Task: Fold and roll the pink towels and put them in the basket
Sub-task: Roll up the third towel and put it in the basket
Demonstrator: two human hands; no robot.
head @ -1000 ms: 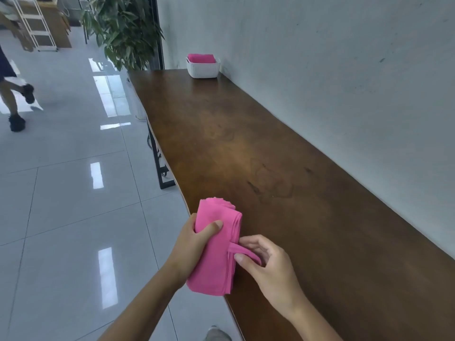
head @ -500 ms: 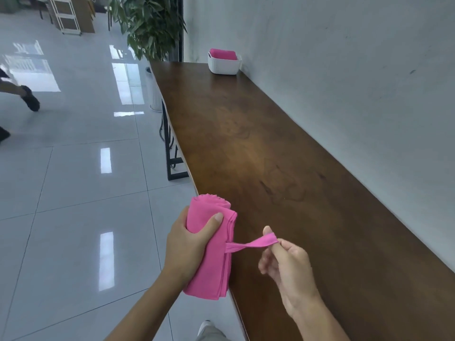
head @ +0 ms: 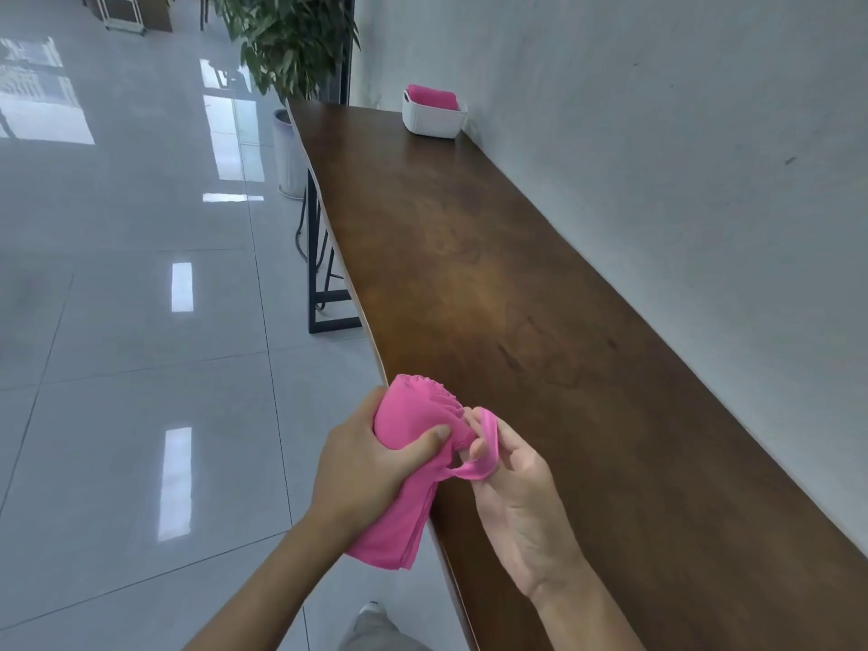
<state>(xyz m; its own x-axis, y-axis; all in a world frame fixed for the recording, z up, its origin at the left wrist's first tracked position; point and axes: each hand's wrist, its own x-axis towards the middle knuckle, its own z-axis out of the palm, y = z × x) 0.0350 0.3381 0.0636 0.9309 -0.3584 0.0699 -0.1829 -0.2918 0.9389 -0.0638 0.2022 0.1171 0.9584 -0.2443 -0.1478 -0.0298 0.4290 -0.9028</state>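
Note:
A stack of folded pink towels is held upright over the table's near edge by my left hand, thumb pressed on its front. My right hand pinches the towel loop, a pink strip stretched around my fingers beside the stack. A white basket stands at the far end of the table against the wall, with a rolled pink towel inside it.
The long brown wooden table runs along a grey wall on the right. A potted plant stands past its far end. Glossy tiled floor spreads to the left. My shoe shows below the table edge.
My right hand drew the loop out to the right, then came back close to the stack with the loop wrapped on its fingers. The view has shifted and the passer-by on the left is gone.

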